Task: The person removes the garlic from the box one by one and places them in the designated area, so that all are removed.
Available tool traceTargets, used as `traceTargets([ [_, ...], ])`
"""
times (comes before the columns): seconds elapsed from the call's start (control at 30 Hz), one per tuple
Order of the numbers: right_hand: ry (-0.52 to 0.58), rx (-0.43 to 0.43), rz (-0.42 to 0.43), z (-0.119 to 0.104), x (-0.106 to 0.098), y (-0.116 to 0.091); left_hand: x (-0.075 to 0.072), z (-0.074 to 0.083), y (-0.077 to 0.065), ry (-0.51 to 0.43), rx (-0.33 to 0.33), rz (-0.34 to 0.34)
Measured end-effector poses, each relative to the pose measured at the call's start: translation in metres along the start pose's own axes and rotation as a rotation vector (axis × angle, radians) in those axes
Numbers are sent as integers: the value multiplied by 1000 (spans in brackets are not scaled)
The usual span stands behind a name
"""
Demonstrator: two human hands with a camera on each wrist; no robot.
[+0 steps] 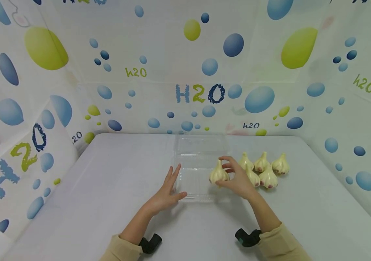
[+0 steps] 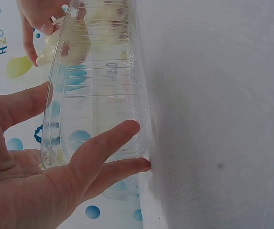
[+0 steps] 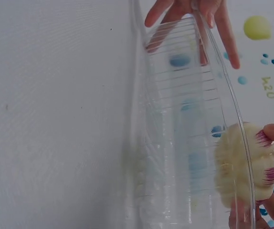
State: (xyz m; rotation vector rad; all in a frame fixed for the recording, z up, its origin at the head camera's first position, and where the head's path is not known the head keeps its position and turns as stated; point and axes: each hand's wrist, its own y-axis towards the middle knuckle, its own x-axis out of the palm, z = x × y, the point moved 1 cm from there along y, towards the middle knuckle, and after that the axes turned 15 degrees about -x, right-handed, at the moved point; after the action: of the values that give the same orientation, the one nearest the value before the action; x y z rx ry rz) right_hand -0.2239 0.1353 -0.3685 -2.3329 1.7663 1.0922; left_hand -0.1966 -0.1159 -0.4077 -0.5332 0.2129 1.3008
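A clear plastic container [image 1: 194, 183] lies on the table in front of me, its hinged lid [image 1: 201, 144] folded back toward the wall. My left hand [image 1: 163, 195] is at the container's left end, fingers spread and fairly straight along its wall; the left wrist view shows the fingertips [image 2: 131, 128] against the clear plastic. Between thumb and fingers, my right hand [image 1: 240, 181] pinches a garlic bulb [image 1: 218, 175] by its side, over the container's right end. The bulb, cream with purple streaks [image 3: 270, 175], shows at the rim in the right wrist view.
Several more garlic bulbs [image 1: 268, 177] stand grouped on the white table [image 1: 113, 174], just right of the right hand. A sheet [image 1: 159, 47] printed with blue and green drops walls the table at the back and sides. Black curved pieces [image 1: 248, 237] sit at both wrists.
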Motion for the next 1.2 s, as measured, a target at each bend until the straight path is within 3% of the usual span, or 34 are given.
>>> traceTargets([
  [1.2, -16, 34, 114, 6, -64, -23, 0, 1, -1, -1, 3, -17],
])
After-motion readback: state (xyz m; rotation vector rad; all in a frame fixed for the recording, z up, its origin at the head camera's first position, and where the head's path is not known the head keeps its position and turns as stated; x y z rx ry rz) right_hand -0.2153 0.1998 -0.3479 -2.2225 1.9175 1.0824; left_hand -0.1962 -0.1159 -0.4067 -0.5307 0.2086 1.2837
